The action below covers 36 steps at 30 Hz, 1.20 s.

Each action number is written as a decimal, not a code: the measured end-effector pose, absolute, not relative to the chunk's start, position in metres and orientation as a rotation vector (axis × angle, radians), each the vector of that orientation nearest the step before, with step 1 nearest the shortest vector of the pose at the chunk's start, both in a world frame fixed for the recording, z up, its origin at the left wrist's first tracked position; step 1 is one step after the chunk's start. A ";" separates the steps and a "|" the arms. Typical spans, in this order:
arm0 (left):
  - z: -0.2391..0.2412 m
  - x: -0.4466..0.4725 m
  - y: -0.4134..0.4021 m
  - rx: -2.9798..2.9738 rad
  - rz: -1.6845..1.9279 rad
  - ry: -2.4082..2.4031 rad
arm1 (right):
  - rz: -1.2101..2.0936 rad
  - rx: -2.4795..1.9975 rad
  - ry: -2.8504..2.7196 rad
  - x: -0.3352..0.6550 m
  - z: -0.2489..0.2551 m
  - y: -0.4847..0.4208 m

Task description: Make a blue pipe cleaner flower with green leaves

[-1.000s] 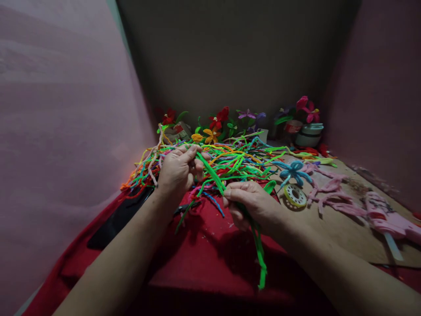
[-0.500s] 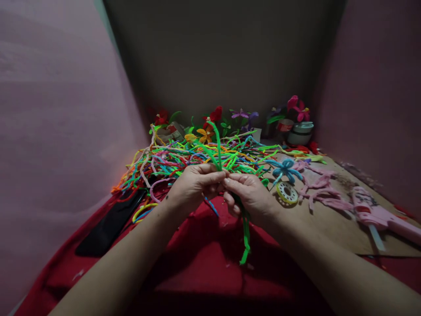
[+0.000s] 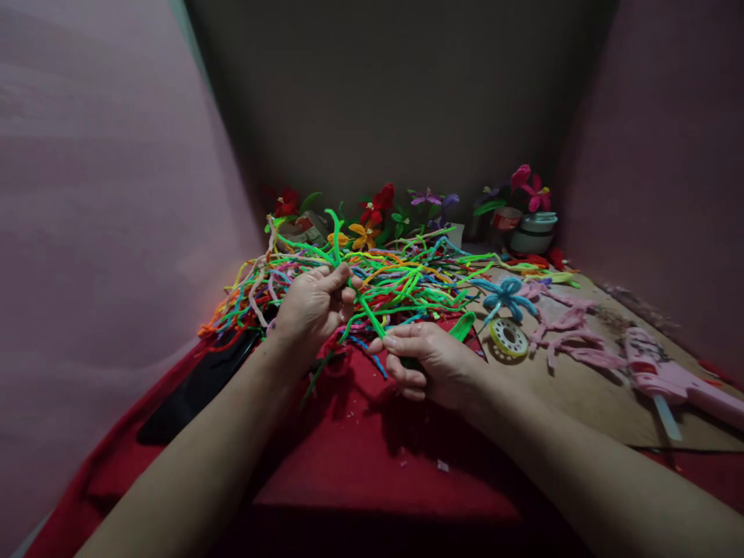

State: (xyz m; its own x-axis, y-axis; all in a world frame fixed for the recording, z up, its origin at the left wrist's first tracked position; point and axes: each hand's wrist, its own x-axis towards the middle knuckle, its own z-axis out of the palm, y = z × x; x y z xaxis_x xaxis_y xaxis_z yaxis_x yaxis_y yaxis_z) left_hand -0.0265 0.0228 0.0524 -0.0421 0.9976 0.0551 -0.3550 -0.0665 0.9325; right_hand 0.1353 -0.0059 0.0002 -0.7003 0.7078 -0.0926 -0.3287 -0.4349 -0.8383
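Note:
My left hand (image 3: 318, 304) pinches bright green pipe cleaners (image 3: 367, 311), whose tips stick up above the thumb. A green length runs slantwise down from it to my right hand (image 3: 419, 353), where thumb and forefinger are closed on the lower part. Beside the right hand a green leaf-shaped loop (image 3: 463, 326) shows; whether it joins the held strand is hidden. Below the left hand another thin green end hangs in shadow. Behind both hands lies a big heap of many-coloured pipe cleaners (image 3: 430, 288).
Pipe-cleaner flowers (image 3: 377, 203) stand along the back. On the right, cardboard (image 3: 587, 403) carries a blue flower (image 3: 503, 297), a yellow-rimmed spool (image 3: 509, 339), pink pieces (image 3: 573, 333) and a pink glue gun (image 3: 668, 380). A black phone-like slab (image 3: 186, 399) rests left on the red cloth (image 3: 372, 465).
My hands, earlier touching each other, have drawn apart, the left moving left and up, the right slightly down. The green strand now stretches between them, and its hanging end has swung away from the front.

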 end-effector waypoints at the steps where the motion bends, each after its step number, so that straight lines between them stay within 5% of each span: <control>1: 0.053 -0.027 0.023 0.977 1.436 0.925 | 2.128 -0.630 -1.149 0.134 0.001 -0.007; 8: 0.058 -0.024 0.020 1.036 1.511 0.939 | 1.996 -0.679 -1.246 0.132 0.000 -0.010; 19: 0.048 -0.038 0.036 1.018 1.466 0.895 | 2.281 -0.371 -1.174 0.139 0.002 -0.004; 36: 0.036 -0.033 0.036 1.069 1.434 0.807 | 2.281 -0.596 -1.085 0.155 -0.001 -0.012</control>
